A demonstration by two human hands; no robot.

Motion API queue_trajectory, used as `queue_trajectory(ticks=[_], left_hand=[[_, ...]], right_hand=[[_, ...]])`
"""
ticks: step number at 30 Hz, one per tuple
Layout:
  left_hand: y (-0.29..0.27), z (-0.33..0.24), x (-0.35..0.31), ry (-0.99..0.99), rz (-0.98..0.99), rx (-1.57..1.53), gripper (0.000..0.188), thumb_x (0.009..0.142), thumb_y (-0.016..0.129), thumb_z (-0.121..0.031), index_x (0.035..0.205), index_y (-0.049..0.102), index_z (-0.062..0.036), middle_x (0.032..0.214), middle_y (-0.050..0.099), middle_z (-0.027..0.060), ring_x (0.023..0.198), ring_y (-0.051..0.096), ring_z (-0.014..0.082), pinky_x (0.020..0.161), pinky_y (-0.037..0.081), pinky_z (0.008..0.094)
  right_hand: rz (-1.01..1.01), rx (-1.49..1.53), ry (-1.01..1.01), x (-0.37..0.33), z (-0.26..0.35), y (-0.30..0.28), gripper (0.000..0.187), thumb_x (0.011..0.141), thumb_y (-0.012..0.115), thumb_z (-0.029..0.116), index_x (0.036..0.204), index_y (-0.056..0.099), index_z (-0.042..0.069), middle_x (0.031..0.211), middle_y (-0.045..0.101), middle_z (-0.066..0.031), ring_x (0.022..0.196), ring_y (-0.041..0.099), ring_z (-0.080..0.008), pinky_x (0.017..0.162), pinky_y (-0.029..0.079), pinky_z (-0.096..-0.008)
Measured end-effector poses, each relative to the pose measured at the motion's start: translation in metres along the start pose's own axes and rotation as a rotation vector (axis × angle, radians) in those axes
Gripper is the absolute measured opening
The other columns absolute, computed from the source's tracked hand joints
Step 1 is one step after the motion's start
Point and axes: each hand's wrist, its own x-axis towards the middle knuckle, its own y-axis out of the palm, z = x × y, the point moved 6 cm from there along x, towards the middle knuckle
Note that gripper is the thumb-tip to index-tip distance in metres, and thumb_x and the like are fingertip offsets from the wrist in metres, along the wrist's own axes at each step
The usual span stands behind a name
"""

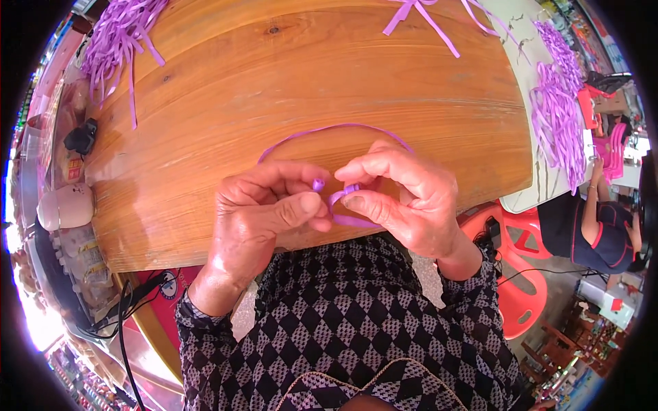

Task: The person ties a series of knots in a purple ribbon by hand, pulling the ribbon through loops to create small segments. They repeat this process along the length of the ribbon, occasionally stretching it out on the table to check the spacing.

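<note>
A narrow purple ribbon (353, 220) runs between my two hands just above the near edge of the wooden table. My left hand (271, 209) pinches one part of it between thumb and fingers, where a small rolled bit shows at the fingertips. With thumb and forefinger, my right hand (404, 198) grips a small loop of the same ribbon. The fingertips of both hands are close together but apart. Beyond the hands, a length of ribbon curves in an arc over the tabletop. My fingers hide part of the ribbon.
The wooden table (301, 82) bears a purple ribbon bunch (123, 41) far left and a ribbon bow (418, 10) at the far edge. More ribbons (556, 123) hang over a white table at right. A red plastic chair (514, 274) and a person (603, 219) are beyond.
</note>
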Motion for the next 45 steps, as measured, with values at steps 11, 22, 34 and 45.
queue_trajectory(ticks=[11, 22, 34, 45], left_hand=[[0.009, 0.017, -0.002, -0.114, -0.072, -0.045, 0.014, 0.081, 0.067, -0.008, 0.089, 0.061, 0.0028, 0.079, 0.064, 0.0074, 0.066, 0.061, 0.0116, 0.061, 0.051, 0.0218], [0.003, 0.016, 0.002, 0.051, -0.062, -0.02, 0.014, 0.077, 0.07, -0.003, 0.087, 0.064, 0.0029, 0.079, 0.063, 0.0059, 0.068, 0.06, 0.0119, 0.064, 0.049, 0.0225], [0.002, 0.004, -0.002, 0.142, -0.023, 0.321, 0.012, 0.072, 0.073, -0.002, 0.081, 0.066, 0.0015, 0.073, 0.058, 0.0013, 0.065, 0.051, 0.0066, 0.059, 0.041, 0.0205], [0.008, -0.009, -0.005, 0.349, -0.033, 0.633, 0.012, 0.072, 0.073, -0.003, 0.081, 0.065, 0.0011, 0.07, 0.058, 0.0029, 0.061, 0.05, 0.0087, 0.054, 0.04, 0.0221]], right_hand=[[0.026, -0.152, -0.105, 0.0, 0.006, 0.004, 0.019, 0.072, 0.07, -0.003, 0.09, 0.063, -0.003, 0.081, 0.062, -0.0088, 0.07, 0.056, -0.0166, 0.061, 0.044, -0.0264], [-0.117, 0.261, 0.021, -0.006, -0.001, -0.002, 0.016, 0.08, 0.06, -0.006, 0.096, 0.06, -0.003, 0.086, 0.06, -0.0134, 0.074, 0.055, -0.0158, 0.064, 0.044, -0.0265], [0.029, -0.243, -0.212, 0.002, 0.012, -0.001, 0.014, 0.071, 0.071, 0.0, 0.085, 0.066, 0.0, 0.073, 0.058, -0.0039, 0.065, 0.052, -0.0182, 0.061, 0.041, -0.0283], [0.018, -0.581, -0.32, -0.003, 0.016, 0.006, 0.025, 0.062, 0.069, -0.004, 0.085, 0.067, 0.005, 0.073, 0.054, -0.0039, 0.065, 0.049, -0.0199, 0.057, 0.038, -0.0295]])
